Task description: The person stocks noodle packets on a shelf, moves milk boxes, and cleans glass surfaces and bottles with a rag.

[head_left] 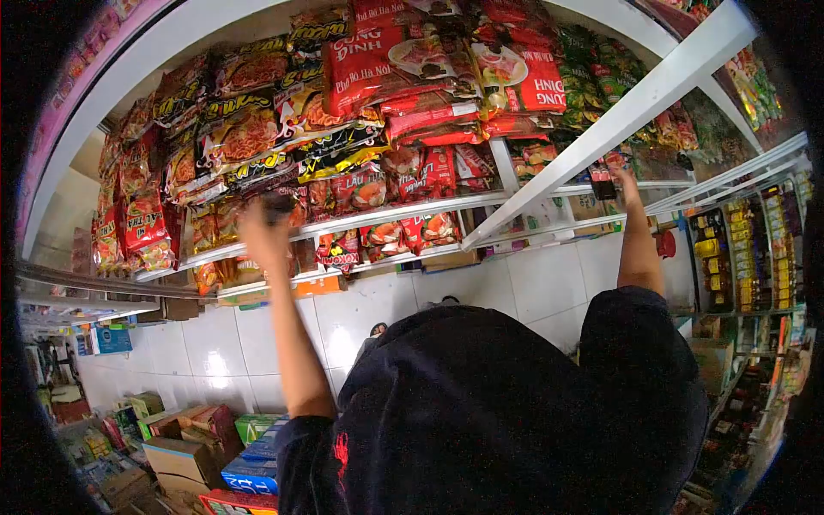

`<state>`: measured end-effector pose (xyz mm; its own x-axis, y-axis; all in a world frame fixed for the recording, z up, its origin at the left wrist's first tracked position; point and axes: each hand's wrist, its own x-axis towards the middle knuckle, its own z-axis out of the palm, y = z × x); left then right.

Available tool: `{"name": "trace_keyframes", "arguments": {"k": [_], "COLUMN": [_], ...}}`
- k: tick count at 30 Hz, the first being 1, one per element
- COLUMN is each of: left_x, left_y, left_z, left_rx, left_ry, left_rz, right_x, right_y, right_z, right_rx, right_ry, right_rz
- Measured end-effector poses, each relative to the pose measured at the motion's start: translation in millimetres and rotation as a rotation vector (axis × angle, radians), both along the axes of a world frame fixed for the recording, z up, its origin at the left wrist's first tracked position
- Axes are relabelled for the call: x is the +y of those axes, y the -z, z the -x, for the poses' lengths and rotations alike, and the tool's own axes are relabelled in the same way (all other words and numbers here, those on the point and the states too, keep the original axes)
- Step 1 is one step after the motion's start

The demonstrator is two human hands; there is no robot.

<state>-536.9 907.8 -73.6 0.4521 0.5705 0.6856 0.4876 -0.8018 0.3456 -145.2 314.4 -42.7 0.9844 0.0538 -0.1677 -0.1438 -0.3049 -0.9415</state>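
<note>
- The left hand (264, 232), motion-blurred, is at the white rail (476, 202); whether its fingers are spread or pinching the dark shape at their tips cannot be told.
- The right hand (627, 178) curls by a small dark packet (603, 184) (perhaps pinched, though the grip is unclear) just to its left, long axis running roughly toward the body; this hand is far nearer it.
- Noodle packets (239, 133) lie beyond the left hand.

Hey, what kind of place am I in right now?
Probably a grocery shop: noodle packets piled in bulk, rows of what look like bottles on the right, and cardboard boxes at lower left.
</note>
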Motion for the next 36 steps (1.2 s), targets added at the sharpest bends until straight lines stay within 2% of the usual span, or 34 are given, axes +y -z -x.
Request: {"name": "trace_keyframes", "arguments": {"k": [1, 2, 3, 5, 7, 8, 9, 10, 11, 12, 13, 14, 15, 17, 19, 21, 22, 23, 25, 26, 28, 29, 30, 31, 32, 33, 34, 35, 36], "left_x": [-33.1, -65.4, -93.9, -74.4, -27.6, -5.7, 6.3, -0.3, -15.9, -35.9, -54.9, -71.6, -83.9, -92.4, -87.0, -78.8, -57.6, -55.4, -35.2, -32.2, -30.7, -35.7, -49.3, -62.5, -75.1, -85.7, -91.5, -89.6, -86.3], "left_y": [-9.6, -21.4, -28.4, -24.6, -24.8, -23.8, -24.4, -27.9, -32.5, -36.6, -39.1, -37.2, -34.1, -36.9, -44.4, -47.3, -36.5, -55.7, -19.2, -11.5, -7.5, -7.8, -15.5, -21.0, -17.1, -13.3, -17.8, -17.3, -16.2], "left_z": [-14.4, -26.4, -34.6, -33.1, -5.4, 7.7, 14.5, 10.9, 2.3, -7.3, -14.0, -22.0, -29.7, -39.4, -33.0, -22.0, -12.3, 3.3, 16.5, 19.2, 22.7, 20.5, 14.4, 5.9, -5.5, -17.0, -22.4, -25.0, -27.8], "left_rx": [0.048, 0.081, 0.206, 0.068, -0.040, -0.024, -0.001, 0.005, 0.057, 0.109, 0.163, 0.165, 0.168, -0.124, -0.098, -0.182, 0.055, 0.267, 0.312, 0.306, 0.312, 0.309, 0.209, 0.102, 0.027, -0.048, 0.053, 0.051, 0.113], "left_ry": [0.151, 0.334, 0.223, 0.235, 0.118, -0.005, -0.117, -0.095, -0.013, 0.071, 0.155, 0.244, 0.331, 0.750, 0.791, 0.779, 0.652, 0.505, 0.497, 0.505, 0.553, 0.554, 0.691, 0.823, 0.875, 0.925, 0.779, 0.771, 0.701], "left_rz": [0.128, 0.077, 0.091, 0.172, 0.155, 0.263, 0.368, 0.359, 0.333, 0.306, 0.281, 0.294, 0.308, 0.818, 1.012, 0.985, 0.610, 0.460, 0.199, 0.198, 0.075, 0.077, 0.181, 0.281, 0.275, 0.267, 0.175, 0.175, 0.127], "right_x": [-2.8, -10.1, -11.7, 17.0, 29.1, 81.7, 107.1, 152.1, 183.2, 234.3, 277.4, 316.5, 346.5, 392.9, 406.0, 399.1, 390.0, 376.3, 335.7, 334.9, 341.7, 361.8, 380.0, 395.1, 405.3, 408.7, 400.2, 384.6, 363.8], "right_y": [5.9, 19.4, 26.9, 17.5, 42.4, 16.1, 30.0, 12.7, 39.0, 6.0, 9.2, -3.1, -16.7, -2.1, -5.9, -8.3, -0.9, 10.5, 14.5, 15.4, 14.5, 14.2, 9.4, 2.4, 8.5, 16.6, 4.7, -7.8, 13.1], "right_z": [2.4, 0.5, 2.4, 49.2, 96.2, 157.2, 187.2, 228.9, 244.9, 267.1, 280.2, 294.2, 305.6, 308.3, 298.0, 286.4, 269.4, 250.0, 217.9, 218.1, 235.4, 255.0, 276.1, 294.5, 298.7, 298.4, 305.6, 311.3, 300.1], "right_rx": [-0.003, -0.237, -0.471, -0.858, -0.845, -0.893, -0.740, -0.671, -0.538, -0.792, -0.792, -0.837, -0.853, -1.018, -0.903, -0.810, -0.881, -0.947, -1.033, -1.038, -0.927, -0.924, -0.806, -0.892, -0.740, -0.536, -0.315, -0.083, -0.248], "right_ry": [0.000, 0.076, 0.150, 0.419, 0.304, 0.188, 0.070, -0.107, -0.257, -0.443, -0.464, -0.547, -0.625, -0.571, -0.554, -0.576, -0.533, -0.487, -0.212, -0.205, 0.034, -0.053, -0.193, -0.256, -0.469, -0.614, -0.610, -0.592, -0.637], "right_rz": [-0.005, -0.007, -0.011, 0.113, 0.220, 0.278, 0.200, 0.167, -0.043, -0.017, 0.111, -0.009, 0.091, 0.252, 0.440, 0.332, 0.310, 0.287, 0.355, 0.360, 0.496, 0.415, 0.395, 0.291, 0.125, -0.163, -0.424, -0.679, -0.526]}}
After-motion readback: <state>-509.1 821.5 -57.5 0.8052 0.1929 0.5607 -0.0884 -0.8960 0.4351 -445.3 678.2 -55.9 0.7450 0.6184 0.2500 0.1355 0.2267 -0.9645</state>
